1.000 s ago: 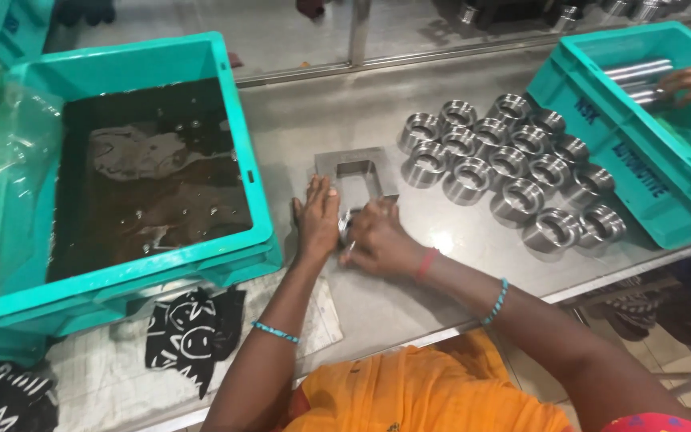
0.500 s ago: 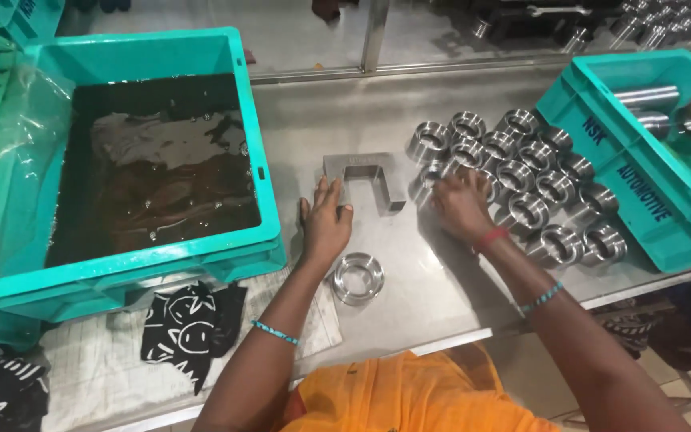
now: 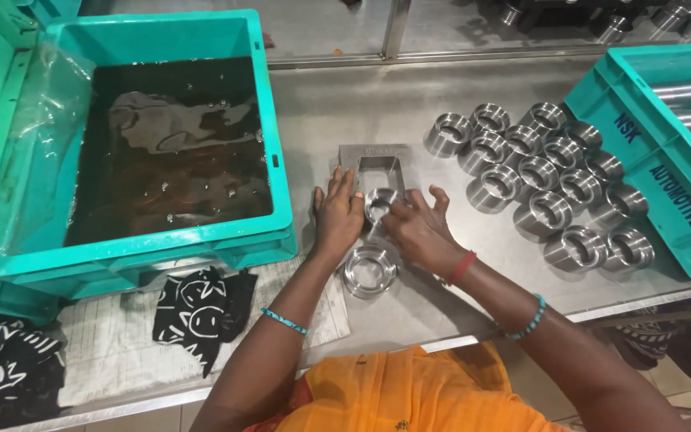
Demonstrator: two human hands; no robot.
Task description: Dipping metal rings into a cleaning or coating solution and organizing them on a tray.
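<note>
A flat U-shaped steel gauge block [image 3: 373, 154] lies on the steel table [image 3: 377, 96] in front of me. My left hand [image 3: 337, 214] rests flat against its left side, fingers stretched out. My right hand [image 3: 419, 230] grips a shiny metal ring [image 3: 379, 205] at the open mouth of the block's slot. A second metal ring [image 3: 369, 270] lies on the table just in front of both hands, touching neither.
Several more rings [image 3: 537, 172] stand grouped to the right. A teal crate [image 3: 277, 160] with dark liquid sits left of my hands. Another teal crate [image 3: 641, 172] at the far right holds metal cylinders [image 3: 685, 92]. Black patterned cloths [image 3: 197, 308] and paper lie at the front left.
My right hand left one ring on the table, reached to the group of rings on the right, and came back with another ring to the block. My left hand barely moved.
</note>
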